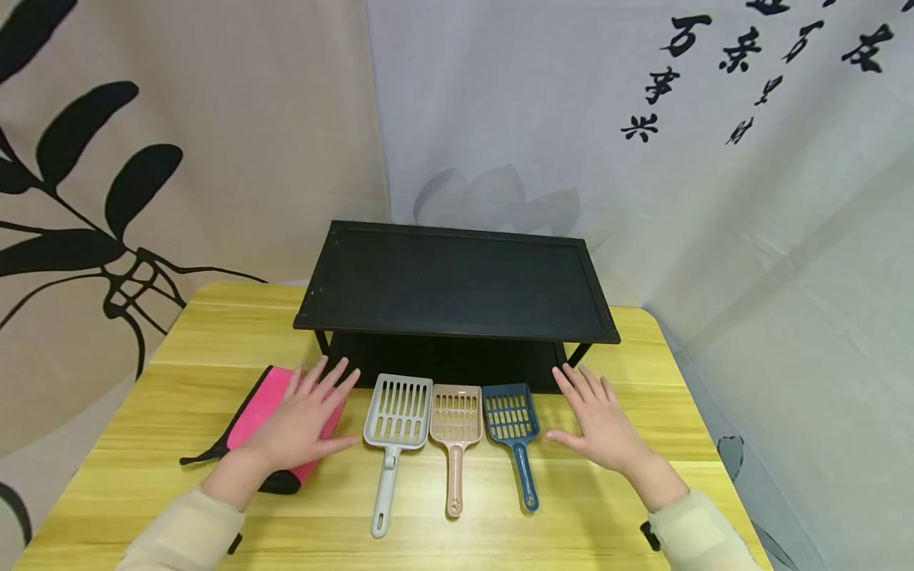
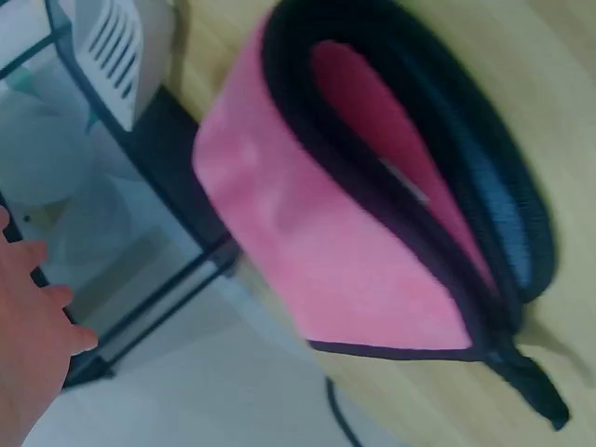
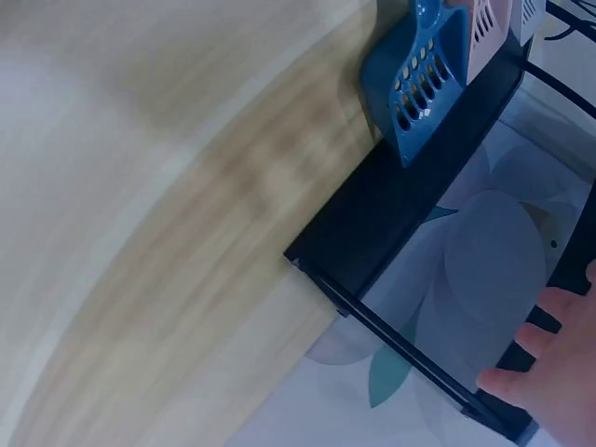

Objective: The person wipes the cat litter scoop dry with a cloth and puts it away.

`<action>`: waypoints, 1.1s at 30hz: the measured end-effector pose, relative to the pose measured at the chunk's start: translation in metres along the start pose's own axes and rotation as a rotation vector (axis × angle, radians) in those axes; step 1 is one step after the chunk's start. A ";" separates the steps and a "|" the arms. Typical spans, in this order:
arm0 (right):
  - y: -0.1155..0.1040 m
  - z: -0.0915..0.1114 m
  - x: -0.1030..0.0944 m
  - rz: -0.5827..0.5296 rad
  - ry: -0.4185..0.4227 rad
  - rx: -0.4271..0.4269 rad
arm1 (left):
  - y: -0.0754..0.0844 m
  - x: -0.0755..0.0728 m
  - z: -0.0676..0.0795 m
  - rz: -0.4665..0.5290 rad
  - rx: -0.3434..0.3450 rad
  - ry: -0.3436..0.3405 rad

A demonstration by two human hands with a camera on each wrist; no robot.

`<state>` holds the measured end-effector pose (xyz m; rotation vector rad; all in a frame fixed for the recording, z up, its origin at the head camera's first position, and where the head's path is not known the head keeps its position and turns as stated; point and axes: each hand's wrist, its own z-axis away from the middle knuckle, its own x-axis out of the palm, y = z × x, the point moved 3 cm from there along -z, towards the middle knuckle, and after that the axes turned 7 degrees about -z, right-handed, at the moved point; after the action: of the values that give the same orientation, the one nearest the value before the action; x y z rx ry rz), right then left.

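Note:
Fingers spread, my left hand [image 1: 303, 420] is held over a folded pink cloth with black trim [image 1: 263, 408], overlapping it in the head view. In the left wrist view the pink cloth [image 2: 326, 214] shows a blue inner side and a black loop at one corner. Three slotted litter scoops lie side by side: a light grey scoop [image 1: 397, 416], a beige scoop [image 1: 455, 416] and a blue scoop [image 1: 511, 416], handles toward me. To the right of the blue scoop, my right hand [image 1: 603, 424] has its fingers extended and holds nothing.
A black two-tier rack [image 1: 457, 281] stands at the back of the wooden table [image 1: 585, 523], its lower shelf [image 1: 450, 361] just behind the scoop heads. A printed curtain [image 1: 500, 119] hangs behind the table.

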<state>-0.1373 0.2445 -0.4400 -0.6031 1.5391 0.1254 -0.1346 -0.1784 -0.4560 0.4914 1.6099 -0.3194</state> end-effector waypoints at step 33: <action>0.005 0.021 0.072 -0.645 -0.075 0.509 | -0.066 0.054 0.016 0.007 -0.153 -0.086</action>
<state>-0.1172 0.2372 -0.5119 -0.6413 1.1728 -0.7052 -0.1557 -0.2369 -0.5170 0.3613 1.5355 -0.2073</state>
